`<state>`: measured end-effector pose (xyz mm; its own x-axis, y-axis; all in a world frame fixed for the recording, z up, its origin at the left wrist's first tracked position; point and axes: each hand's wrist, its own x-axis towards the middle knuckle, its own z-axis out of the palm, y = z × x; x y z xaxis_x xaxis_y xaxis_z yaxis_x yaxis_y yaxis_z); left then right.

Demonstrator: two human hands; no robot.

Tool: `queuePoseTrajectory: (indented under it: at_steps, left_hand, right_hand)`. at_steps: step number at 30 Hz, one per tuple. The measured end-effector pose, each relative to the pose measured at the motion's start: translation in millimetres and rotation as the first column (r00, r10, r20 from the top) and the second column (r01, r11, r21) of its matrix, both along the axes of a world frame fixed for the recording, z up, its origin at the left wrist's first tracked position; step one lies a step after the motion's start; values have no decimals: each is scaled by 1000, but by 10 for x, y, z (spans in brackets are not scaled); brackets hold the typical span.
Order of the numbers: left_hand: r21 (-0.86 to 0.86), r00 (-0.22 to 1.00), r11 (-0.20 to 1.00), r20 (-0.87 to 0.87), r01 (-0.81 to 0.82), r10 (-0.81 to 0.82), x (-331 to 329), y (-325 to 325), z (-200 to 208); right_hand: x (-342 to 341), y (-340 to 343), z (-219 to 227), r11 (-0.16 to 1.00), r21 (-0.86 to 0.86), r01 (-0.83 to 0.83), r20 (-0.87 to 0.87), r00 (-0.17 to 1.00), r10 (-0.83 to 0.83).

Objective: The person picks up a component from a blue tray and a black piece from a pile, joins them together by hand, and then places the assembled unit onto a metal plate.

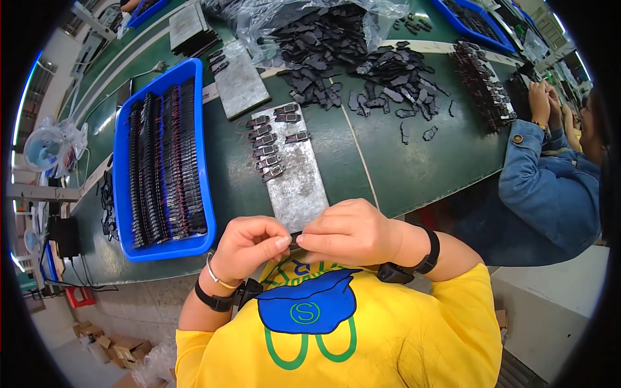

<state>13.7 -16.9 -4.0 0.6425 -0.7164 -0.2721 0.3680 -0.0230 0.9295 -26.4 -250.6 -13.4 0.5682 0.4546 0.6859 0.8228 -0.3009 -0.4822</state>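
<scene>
We held a small dark part [295, 238] pinched between the fingertips of our left hand [253, 246] and right hand [352, 231], at the near end of the metal plate [303, 184], close to the bench [414, 168] edge. Our fingers hid most of it, so we could not tell its exact shape. With so little exposed, a slip of either thumb might have dropped it over the edge, onto the yellow shirt [401, 310] or the floor.

Small black modules [264, 139] with thin red wires sat on the plate, apart from our hands; a careless reach forward could have snagged a wire or pushed one off. The blue tray [198, 129], packed with rows of black parts, stood near our left wrist, where a bump might have jostled them. Beyond, flat black pieces [388, 74] lay heaped loosely, likely to slide if brushed.
</scene>
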Motion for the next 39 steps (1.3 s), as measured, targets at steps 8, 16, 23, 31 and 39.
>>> queuePoseTrajectory:
  at_steps: [8, 16, 23, 31, 39]
  left_hand:
    - [-153, 998, 988, 67, 14, -4, -43, 47, -21]
    - [-127, 999, 991, 35, 30, -26, -84, 130, -21]
    - [-141, 999, 990, 41, 17, -11, -59, 229, -61]
    - [-129, 1000, 991, 16, 13, -11, -29, 168, -81]
    - [-89, 1000, 996, 23, 3, -1, -88, 167, -47]
  right_hand:
    - [725, -883, 214, 747, -336, 574, -244, 713, -657]
    - [1146, -895, 72, 474, -693, 543, -53, 616, -786]
    - [638, -826, 103, 731, -584, 352, -140, 844, -518]
    - [583, -1024, 119, 802, -472, 367, -185, 848, -497]
    - [951, -1040, 206, 571, -798, 193, -11, 942, -334]
